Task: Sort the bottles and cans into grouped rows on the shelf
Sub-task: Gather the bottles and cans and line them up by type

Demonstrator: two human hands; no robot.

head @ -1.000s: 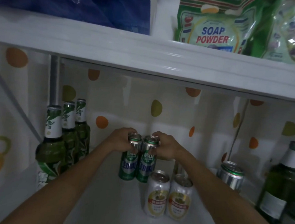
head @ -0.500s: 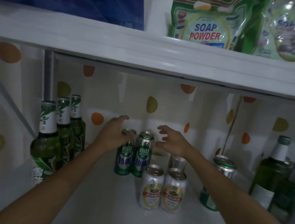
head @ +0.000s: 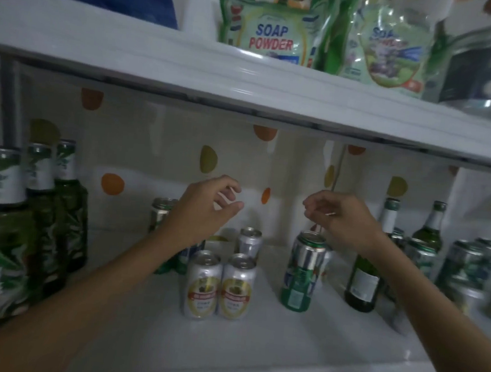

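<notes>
Both hands empty over the cans
Right hand [head: 343, 220], fingers loosely curled, and open left hand [head: 204, 209] hover; green can [head: 302, 274] looks light, slick: grip mid-body

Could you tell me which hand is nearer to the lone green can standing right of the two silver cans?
The right hand: it hovers just above the green can, open. The left hand is farther left, over the other cans.

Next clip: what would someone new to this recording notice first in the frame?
Two bare hands hang open and empty in mid-shelf, the left hand above the cans, the right hand just over a green can. Below them, two silver-and-gold cans stand side by side at the front. A row of green bottles lines the left end, and soap powder bags sit on the shelf above.
</notes>
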